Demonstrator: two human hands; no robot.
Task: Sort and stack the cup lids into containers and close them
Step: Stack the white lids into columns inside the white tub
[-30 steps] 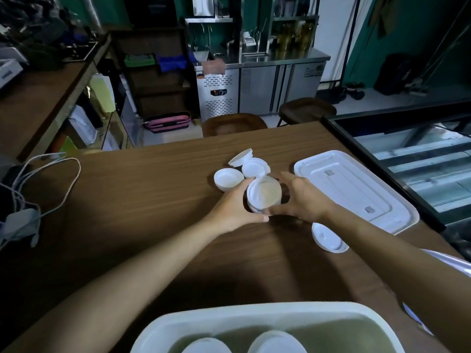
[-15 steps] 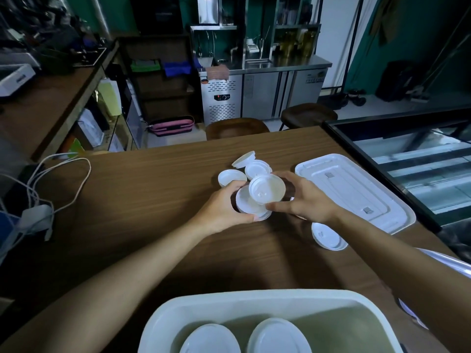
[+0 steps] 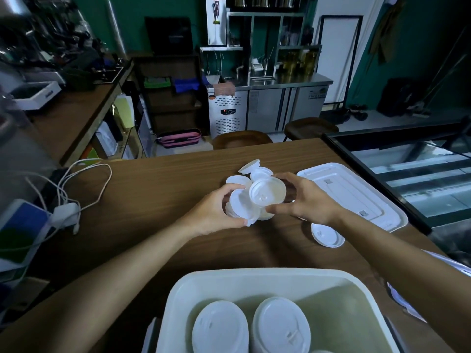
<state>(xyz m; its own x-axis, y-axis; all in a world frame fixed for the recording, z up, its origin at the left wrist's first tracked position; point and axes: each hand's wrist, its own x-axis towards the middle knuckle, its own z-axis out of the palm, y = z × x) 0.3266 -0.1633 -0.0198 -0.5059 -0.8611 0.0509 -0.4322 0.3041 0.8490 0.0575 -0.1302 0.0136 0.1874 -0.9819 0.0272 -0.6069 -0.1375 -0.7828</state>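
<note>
- left hand (image 3: 214, 214) grips lid stack (image 3: 238, 205) just above table (image 3: 158, 189)
- right hand (image 3: 311, 203) pinches single cup lid (image 3: 267, 193), tilted against stack
- align rims, nest flush before moving to container (image 3: 267, 272)

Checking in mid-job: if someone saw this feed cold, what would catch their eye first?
The two hands at mid-table: the left hand and right hand both grip a cluster of white cup lids, raised off the wood. Next comes the open white container at the near edge with two lid stacks inside, then a flat white cover lying to the right, near one loose lid.
</note>
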